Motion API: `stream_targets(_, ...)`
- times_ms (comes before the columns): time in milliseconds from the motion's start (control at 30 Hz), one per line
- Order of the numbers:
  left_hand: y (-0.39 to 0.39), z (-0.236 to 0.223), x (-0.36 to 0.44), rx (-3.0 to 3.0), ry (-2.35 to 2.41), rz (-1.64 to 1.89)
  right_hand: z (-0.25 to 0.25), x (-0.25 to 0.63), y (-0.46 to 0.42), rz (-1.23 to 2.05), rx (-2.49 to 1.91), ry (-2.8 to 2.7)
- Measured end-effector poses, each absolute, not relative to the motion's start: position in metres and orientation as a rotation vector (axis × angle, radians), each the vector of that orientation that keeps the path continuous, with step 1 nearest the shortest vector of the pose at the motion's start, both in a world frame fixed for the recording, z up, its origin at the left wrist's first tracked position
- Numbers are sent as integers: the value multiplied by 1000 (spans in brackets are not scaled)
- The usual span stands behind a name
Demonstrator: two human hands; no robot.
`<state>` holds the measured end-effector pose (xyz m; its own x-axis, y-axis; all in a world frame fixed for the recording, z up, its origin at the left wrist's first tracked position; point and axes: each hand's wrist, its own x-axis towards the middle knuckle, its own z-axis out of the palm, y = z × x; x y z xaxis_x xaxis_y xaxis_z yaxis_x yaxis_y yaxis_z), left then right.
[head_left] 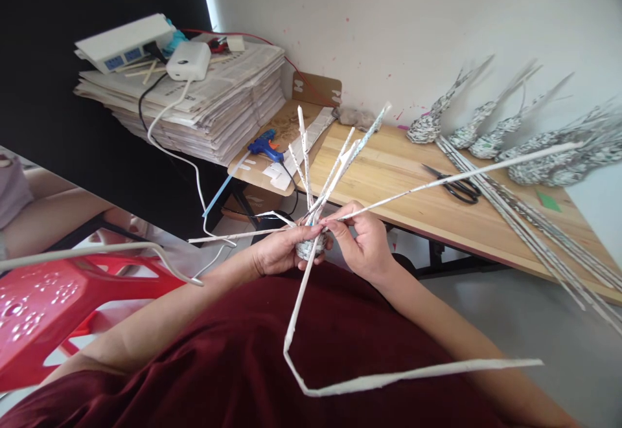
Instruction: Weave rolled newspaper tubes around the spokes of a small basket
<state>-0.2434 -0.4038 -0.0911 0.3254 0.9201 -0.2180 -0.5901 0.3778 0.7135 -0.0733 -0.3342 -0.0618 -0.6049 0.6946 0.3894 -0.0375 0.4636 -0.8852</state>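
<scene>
My left hand is closed around a small woven paper basket held just above my lap. Rolled paper strips fan upward from its top. My right hand pinches one long paper tube close to the weave, thumb against forefinger. That tube runs off to the upper right over the table. Another bent paper tube hangs down from the weave and kinks across my dark red shirt. A thinner one points left past my left wrist. My fingers hide part of the woven body.
On the wooden table lie black scissors, several loose paper tubes and finished woven pieces. A blue glue gun rests beside stacked newspapers carrying a power strip. A red stool and a seated person's legs are at left.
</scene>
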Motion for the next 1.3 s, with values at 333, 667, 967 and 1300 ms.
stream_targets(333,-403,-88,-245,546,671,1086,-56,-71,-337,1118,-485,-1933)
stream_targets(667,-405,-85,-243,578,694,1102,-52,-66,-334,1012,-493,-2111)
stream_targets(967,-408,-82,-244,742,742,1011,-53,-72,-333,1161,-577,-2011)
stream_targets(1300,-407,-82,-248,739,751,1007,-40,-91,-328,1624,-656,-1784)
